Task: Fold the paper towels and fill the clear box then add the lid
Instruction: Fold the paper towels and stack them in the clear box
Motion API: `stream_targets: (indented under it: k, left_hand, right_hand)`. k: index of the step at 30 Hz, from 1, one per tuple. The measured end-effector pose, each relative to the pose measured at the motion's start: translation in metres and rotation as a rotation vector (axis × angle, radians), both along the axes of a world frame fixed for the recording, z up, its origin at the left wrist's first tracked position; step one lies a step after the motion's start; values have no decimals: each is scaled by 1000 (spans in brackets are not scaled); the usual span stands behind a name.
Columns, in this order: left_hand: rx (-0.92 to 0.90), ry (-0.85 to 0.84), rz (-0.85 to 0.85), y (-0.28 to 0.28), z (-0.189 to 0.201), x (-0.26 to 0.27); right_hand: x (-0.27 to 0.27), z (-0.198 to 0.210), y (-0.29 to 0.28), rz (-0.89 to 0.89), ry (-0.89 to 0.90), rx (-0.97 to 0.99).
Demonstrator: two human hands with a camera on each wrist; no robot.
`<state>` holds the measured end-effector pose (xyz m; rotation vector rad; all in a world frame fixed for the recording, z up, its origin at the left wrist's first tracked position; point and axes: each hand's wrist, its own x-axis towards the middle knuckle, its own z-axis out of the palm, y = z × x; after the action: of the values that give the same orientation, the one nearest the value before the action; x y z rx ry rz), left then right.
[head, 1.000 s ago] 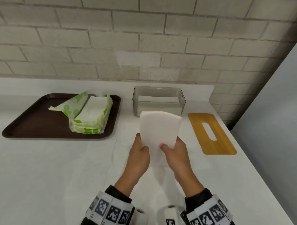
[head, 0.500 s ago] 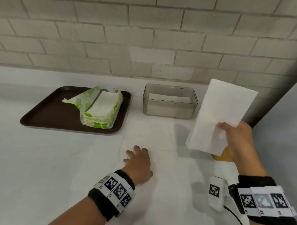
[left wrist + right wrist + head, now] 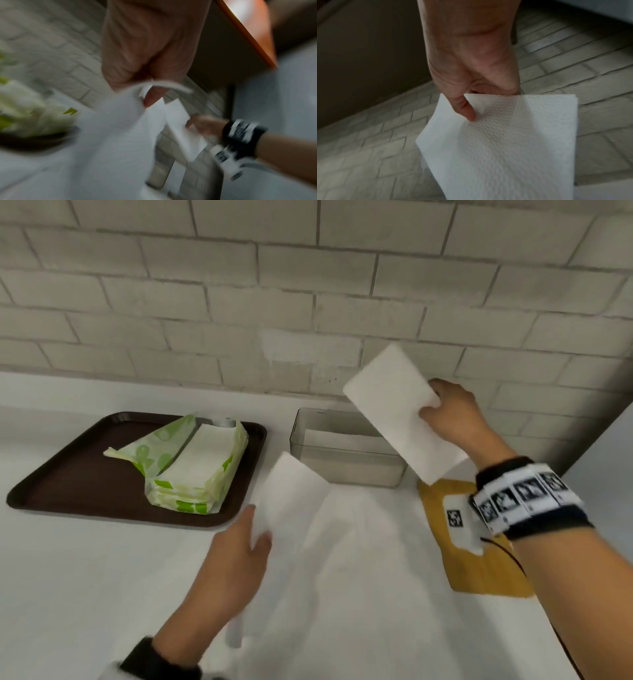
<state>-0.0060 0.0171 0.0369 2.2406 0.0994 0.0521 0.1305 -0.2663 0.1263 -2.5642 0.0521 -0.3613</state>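
Now, head view, right hand: we see the right hand (image 3: 455,419) pinching a folded towel (image 3: 400,416) by its near edge, hung above the clear box (image 3: 346,470), probably so it can drop flat inside.
Head view, left hand: the left hand (image 3: 236,559) pinches the corner of a loose towel (image 3: 291,501), lifting it off the counter (image 3: 85,577), likely to start the next fold.
Head view, beyond the grips: the lid (image 3: 479,563) lies under the right wrist, handy for last; the pack (image 3: 191,467) waits on the tray (image 3: 68,491), left of the lifted towel.
Left wrist view: blurred, yet we make out fingers closed on white paper.
Right wrist view: thumb (image 3: 464,108) pressed on top, fingers beneath, keeping the fold together.
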Motion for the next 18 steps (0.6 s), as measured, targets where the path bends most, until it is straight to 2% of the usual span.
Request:
stream_targets:
  k: [3,5,8,11,14,18]
  left_hand:
    - [-361,80,56,15,-4,-8]
    - [-436,129,100,22,-10,-9]
    - [-457,162,212,33,-16,-3]
    - [-426,201,263,47,-22,0]
    - [-378,215,284,51,-27,-1]
    - [-429,214,306,49,-31,1]
  right_hand:
    - [60,0,19,75,135,-233]
    - [91,-11,33,162,253,-372]
    - [121,-31,50,276,434,-445]
    - [137,-52,58,307,571,-489]
    - [144,-66,61,294,598,-514]
    - [145,-76,58,283,640,-532]
